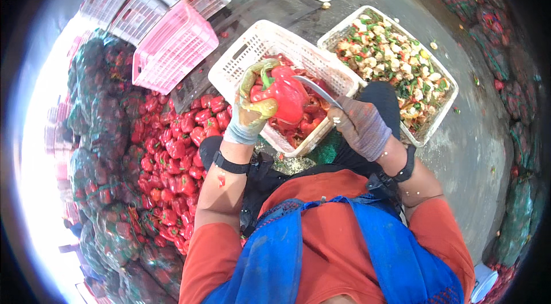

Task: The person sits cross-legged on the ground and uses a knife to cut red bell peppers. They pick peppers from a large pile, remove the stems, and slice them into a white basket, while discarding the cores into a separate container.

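Note:
In my left hand (pixel 254 106), which wears a stained glove, I hold a whole red bell pepper (pixel 286 95) with its green stem turned up and to the left. My right hand (pixel 361 125), in a knitted work glove, grips a knife with a curved blade (pixel 318 89). The blade's tip is close to the pepper's upper right side; whether it touches cannot be made out. Below both hands stands a white plastic crate (pixel 234 52) partly filled with cut red pepper pieces (pixel 316 108). The knife's handle is mostly hidden in my right fist.
To the right, a white crate (pixel 450 97) holds pepper cores and green stems. A heap of red peppers (pixel 176 166) lies at left, beside stacked net sacks (pixel 103 131). A pink crate (pixel 176 48) and stacked crates (pixel 142 11) stand upper left. More net sacks (pixel 516 200) line the right.

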### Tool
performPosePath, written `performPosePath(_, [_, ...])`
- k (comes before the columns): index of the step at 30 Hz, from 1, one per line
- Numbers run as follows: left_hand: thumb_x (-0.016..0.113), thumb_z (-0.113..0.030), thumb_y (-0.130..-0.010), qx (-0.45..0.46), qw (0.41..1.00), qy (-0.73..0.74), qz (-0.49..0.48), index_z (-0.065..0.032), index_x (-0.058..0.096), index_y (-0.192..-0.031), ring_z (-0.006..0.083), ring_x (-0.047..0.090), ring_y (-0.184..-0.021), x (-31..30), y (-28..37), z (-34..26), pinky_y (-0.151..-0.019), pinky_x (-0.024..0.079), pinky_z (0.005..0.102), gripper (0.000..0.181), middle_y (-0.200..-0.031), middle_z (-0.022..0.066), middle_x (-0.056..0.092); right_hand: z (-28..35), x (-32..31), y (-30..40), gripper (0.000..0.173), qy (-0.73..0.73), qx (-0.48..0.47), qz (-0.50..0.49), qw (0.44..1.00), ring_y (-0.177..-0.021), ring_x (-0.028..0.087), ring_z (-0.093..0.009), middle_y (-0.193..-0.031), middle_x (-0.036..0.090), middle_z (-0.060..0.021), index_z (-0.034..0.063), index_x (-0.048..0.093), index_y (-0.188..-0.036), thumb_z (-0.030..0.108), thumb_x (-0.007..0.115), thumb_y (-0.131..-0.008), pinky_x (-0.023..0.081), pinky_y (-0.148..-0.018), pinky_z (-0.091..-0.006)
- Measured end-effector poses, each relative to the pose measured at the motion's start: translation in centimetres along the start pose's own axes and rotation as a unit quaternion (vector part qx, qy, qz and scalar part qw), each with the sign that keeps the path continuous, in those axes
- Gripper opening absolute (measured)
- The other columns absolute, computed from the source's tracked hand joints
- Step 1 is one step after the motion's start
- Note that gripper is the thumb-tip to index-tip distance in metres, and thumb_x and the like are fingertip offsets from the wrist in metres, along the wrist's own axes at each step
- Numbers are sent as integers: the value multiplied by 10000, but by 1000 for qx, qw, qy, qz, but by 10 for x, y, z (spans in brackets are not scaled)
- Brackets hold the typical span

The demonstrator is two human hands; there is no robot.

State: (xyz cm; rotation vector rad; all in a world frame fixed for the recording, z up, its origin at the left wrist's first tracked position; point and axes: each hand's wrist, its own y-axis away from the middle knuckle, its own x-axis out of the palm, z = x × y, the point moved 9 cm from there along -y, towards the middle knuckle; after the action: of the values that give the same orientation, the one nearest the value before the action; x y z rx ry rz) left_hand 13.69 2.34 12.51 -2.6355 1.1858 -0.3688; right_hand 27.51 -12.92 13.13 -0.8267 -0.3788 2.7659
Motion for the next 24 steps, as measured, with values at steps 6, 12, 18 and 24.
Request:
performPosePath(6, [812, -368, -771, 69, 996, -34, -45, 2, 511, -1306, 229, 551, -1198, -23, 21, -16, -1040, 441, 397, 717, -1314, 98, 551, 3, 55, -25, 225, -14, 84, 59, 995, -720, 620, -429, -756, 610, -224, 46, 590, -976, 251, 499, -997, 477, -594, -486])
performPosePath(12, [594, -638, -862, 27, 953, 257, -158, -58, 526, -1288, 255, 593, -1057, -90, 54, 13, -985, 463, 428, 722, -1185, 84, 603, -83, 162, 11, 394, 141, 112, 349, 920, -987, 651, -408, -1049, 654, -272, 82, 602, -1214, 370, 505, -962, 510, -862, -482])
performPosePath(18, [538, -407, -990, -17, 984, 119, -131, -58, 466, -1354, 267, 581, -1143, -44, 41, 61, -1015, 457, 408, 509, -1287, 127, 570, -13, 79, -59, 636, -340, 121, 87, 929, -1088, 582, -185, -1295, 562, -100, 59, 423, -1422, 219, 709, -876, 514, -893, -300])
performPosePath(24, [714, -155, -874, -44, 983, -113, -141, -18, 394, -1412, 207, 543, -1185, -39, 55, 31, -1013, 463, 344, 640, -1338, 121, 508, 17, 90, -73, 823, -70, -89, 48, 992, -1201, 554, -330, -1335, 551, -161, 124, 421, -1438, 392, 793, -755, 419, -1049, -409])
